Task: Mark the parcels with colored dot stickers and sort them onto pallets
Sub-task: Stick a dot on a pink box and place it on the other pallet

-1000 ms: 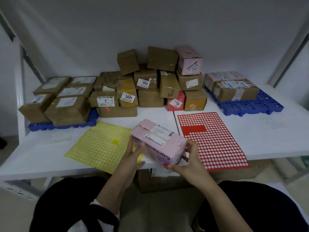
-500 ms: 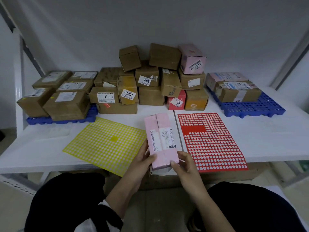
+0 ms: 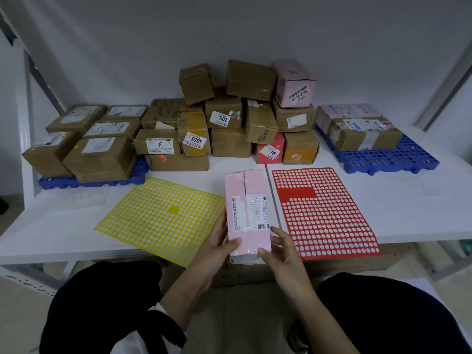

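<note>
Several brown parcels (image 3: pixel 99 154) crowd the left pallet (image 3: pixel 58 182), a blue one well to the left of the pink box (image 3: pixel 246 200) and farther back on the white table (image 3: pixel 408 215). Just left of the box lies the yellow sheet (image 3: pixel 158 218), flat, a grid of white rounds with one solid yellow patch, its near corner hanging past the table edge. The left hand (image 3: pixel 217 245) grasps the box's near left side, thumb laid on the top face, fingers curled along the flank. The box lies lengthwise, label up, between the two sheets, its far end over the table and its near end out past the edge. Behind the box a pile (image 3: pixel 229 139) of cartons, mostly brown with a pink and a red one, is stacked by the wall. The right hand (image 3: pixel 281 254) holds the box's near right corner, thumb on top, fingers bent at the side. Just right of the box lies the red sheet (image 3: pixel 324 213), also gridded in white rounds. Well right of the box and farther back, the right pallet (image 3: pixel 398 162), also blue, carries two labelled parcels (image 3: pixel 362 131).
</note>
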